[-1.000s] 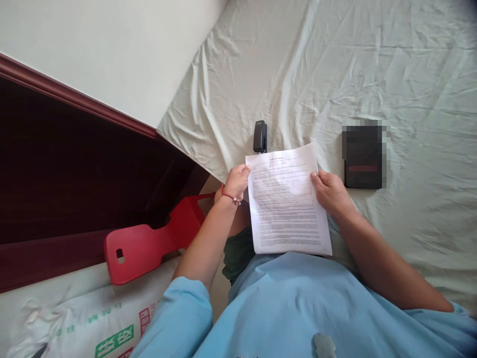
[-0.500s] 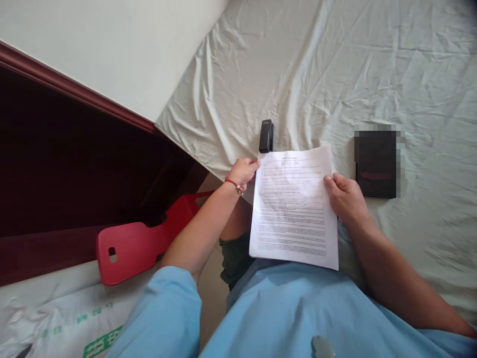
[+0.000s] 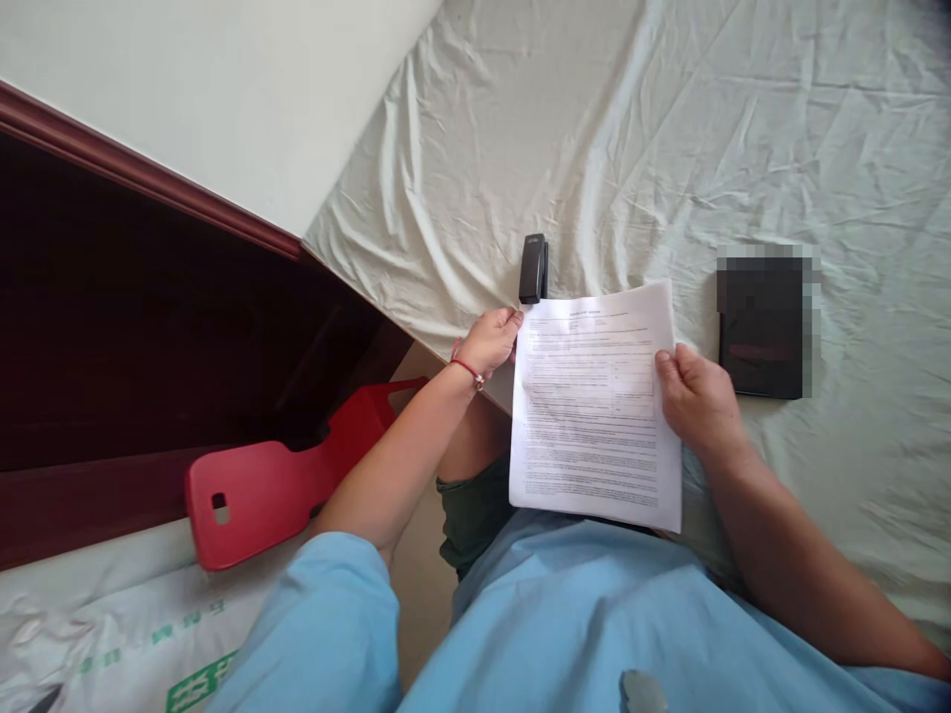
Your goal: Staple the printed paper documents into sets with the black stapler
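Observation:
A stack of printed paper sheets [image 3: 594, 406] is held up in front of my blue shirt, its top page covered in small text. My left hand [image 3: 490, 340] pinches the upper left corner between thumb and fingers. On the opposite edge, my right hand [image 3: 698, 396] grips the sheets with the thumb on top and the fingers hidden beneath. Just beyond the upper left corner, a black stapler [image 3: 533, 268] lies on the pale cloth [image 3: 512, 129]. To the right of my right hand is a black, partly blurred flat object [image 3: 764, 327].
A red plastic chair [image 3: 249, 500] stands at the lower left, near a dark wooden panel [image 3: 149, 327]. Behind it lies a white bag with green print [image 3: 134, 634]. A white wall [image 3: 208, 99] meets the cloth-covered surface at the upper left.
The paper stack and both hands have shifted slightly to the right and up in view. Both hands keep their hold on the sheets.

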`<action>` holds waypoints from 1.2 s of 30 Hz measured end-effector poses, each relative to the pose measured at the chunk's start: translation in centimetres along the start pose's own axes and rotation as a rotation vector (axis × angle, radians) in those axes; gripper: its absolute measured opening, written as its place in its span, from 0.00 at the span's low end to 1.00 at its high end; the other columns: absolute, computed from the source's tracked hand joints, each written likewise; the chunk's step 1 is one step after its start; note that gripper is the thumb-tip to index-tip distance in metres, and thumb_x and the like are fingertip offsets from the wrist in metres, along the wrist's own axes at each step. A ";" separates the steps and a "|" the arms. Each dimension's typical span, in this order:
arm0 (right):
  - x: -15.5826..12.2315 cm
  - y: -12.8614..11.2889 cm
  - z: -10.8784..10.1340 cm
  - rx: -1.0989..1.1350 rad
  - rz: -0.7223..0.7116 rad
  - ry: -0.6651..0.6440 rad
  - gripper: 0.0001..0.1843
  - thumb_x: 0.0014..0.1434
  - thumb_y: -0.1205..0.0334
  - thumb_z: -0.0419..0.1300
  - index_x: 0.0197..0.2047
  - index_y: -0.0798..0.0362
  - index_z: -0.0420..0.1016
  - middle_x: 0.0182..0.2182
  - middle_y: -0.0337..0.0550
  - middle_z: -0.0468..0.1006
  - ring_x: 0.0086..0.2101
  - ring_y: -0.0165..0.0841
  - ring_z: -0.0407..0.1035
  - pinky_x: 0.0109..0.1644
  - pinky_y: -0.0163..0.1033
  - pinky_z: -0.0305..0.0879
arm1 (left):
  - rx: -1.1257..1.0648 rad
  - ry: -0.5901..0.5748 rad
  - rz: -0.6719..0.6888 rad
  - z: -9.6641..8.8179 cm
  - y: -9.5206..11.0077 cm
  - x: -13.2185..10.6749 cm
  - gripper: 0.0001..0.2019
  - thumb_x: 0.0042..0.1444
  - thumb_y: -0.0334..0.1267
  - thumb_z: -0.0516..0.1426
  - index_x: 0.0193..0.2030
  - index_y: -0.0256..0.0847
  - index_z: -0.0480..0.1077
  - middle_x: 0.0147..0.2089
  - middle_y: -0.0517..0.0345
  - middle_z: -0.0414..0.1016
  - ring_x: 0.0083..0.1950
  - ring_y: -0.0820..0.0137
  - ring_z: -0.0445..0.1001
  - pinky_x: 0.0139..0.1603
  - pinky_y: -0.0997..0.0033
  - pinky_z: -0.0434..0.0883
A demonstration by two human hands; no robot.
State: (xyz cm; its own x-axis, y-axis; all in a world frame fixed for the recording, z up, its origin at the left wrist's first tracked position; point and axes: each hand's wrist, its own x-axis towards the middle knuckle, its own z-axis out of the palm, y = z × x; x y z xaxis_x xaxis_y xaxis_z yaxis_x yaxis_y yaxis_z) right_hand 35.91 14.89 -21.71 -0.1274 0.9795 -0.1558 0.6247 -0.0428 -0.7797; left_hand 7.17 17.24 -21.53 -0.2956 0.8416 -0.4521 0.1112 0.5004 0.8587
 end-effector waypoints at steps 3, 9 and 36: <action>0.0 0.1 -0.2 0.069 -0.007 -0.052 0.18 0.67 0.47 0.47 0.29 0.48 0.55 0.26 0.44 0.69 0.27 0.36 0.60 0.34 0.42 0.51 | 0.081 0.054 0.029 0.2 0.7 -0.4 0.17 0.63 0.36 0.62 0.23 0.40 0.67 0.18 0.64 0.61 0.20 0.76 0.56 0.26 0.73 0.56; 0.0 -0.2 -0.3 0.025 0.004 0.052 0.19 0.67 0.47 0.47 0.28 0.48 0.54 0.23 0.40 0.64 0.25 0.33 0.55 0.32 0.41 0.49 | 0.413 0.088 0.045 0.6 1.7 -0.8 0.11 0.64 0.33 0.56 0.29 0.40 0.70 0.21 0.64 0.65 0.24 0.72 0.62 0.28 0.73 0.58; 0.2 -0.4 -0.2 -0.059 0.062 0.039 0.18 0.66 0.50 0.46 0.26 0.48 0.51 0.21 0.40 0.60 0.24 0.33 0.52 0.33 0.43 0.47 | 0.982 0.136 0.535 5.8 6.1 10.6 0.24 0.72 0.52 0.46 0.65 0.47 0.69 0.74 0.49 0.64 0.78 0.57 0.54 0.78 0.45 0.47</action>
State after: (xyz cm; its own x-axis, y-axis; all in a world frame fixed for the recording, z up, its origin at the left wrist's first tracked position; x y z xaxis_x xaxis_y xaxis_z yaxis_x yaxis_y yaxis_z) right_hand 35.80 15.08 -21.35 -0.0575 0.9824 -0.1777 0.6751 -0.0929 -0.7318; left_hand 10.22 30.37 -22.48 -0.0798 0.9968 -0.0010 0.9355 0.0753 0.3453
